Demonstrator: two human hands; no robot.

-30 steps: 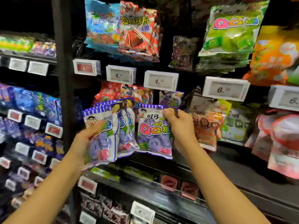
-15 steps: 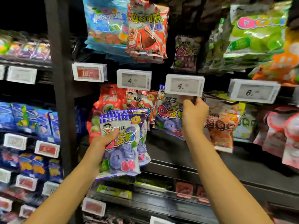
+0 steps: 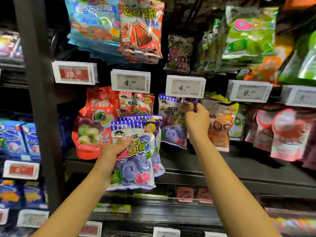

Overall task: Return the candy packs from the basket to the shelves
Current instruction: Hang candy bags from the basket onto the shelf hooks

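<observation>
- While the left hand (image 3: 112,151) clutches a stack of purple candy packs (image 3: 135,161) at 7 o'clock, its thumb lies across the front pack.
- At 1 o'clock, the right hand (image 3: 196,120) pinches the top of a hanging purple pack (image 3: 172,127) under the price tag (image 3: 185,86).

Dark shop shelving (image 3: 222,170) with a black upright post (image 3: 36,100). White price tags (image 3: 185,86) line the shelf edges, 2 reading 4. Background behind the shelves is unlit.

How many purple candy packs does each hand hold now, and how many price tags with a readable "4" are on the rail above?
Purple packs in left hand: about 3, fanned stack
Purple pack pinched by right hand: 1
Price tags reading 4: 2
Total: 6
</observation>
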